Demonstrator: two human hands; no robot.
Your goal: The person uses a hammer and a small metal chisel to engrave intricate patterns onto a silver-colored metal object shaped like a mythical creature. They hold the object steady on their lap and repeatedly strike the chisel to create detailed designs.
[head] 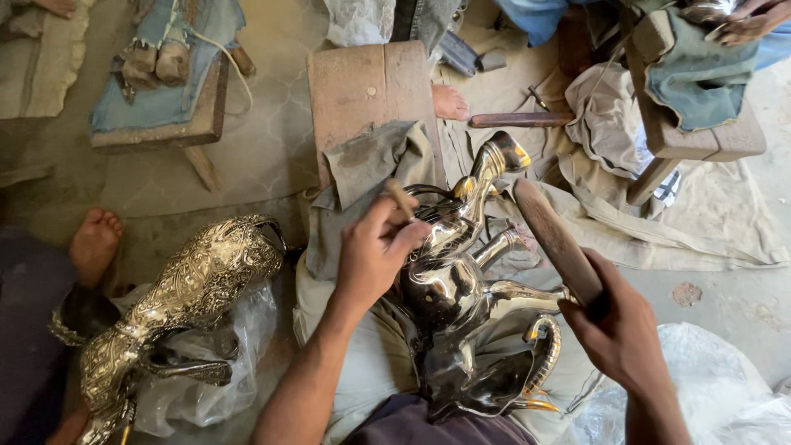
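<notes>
A shiny metal horse figure (461,288) is laid on its side on a grey cloth (371,161) on the floor, right in front of the person, near the lower middle of the view. Its legs are pointed up toward a flat wooden block (371,82).

A thin punch tool (401,199) is pinched tightly in the left hand (371,255), with its tip set against the horse's body. A flat wooden mallet (556,239) is gripped firmly by its lower end in the right hand (618,330) and is held up above the horse's legs.

For this step to be done well, the punch is best kept steady and straight on one spot, and the taps are best kept light, so the smooth metal is not dented in the wrong place. The horse should be pressed down so it is not rolled on the soft cloth.

The horse is smooth, curved and mirror bright, with some gold parts. A second metal figure (181,297), covered in fine raised patterns, is laid on a clear plastic bag (247,330) at the lower left. The mallet looks worn and dull brown.
</notes>
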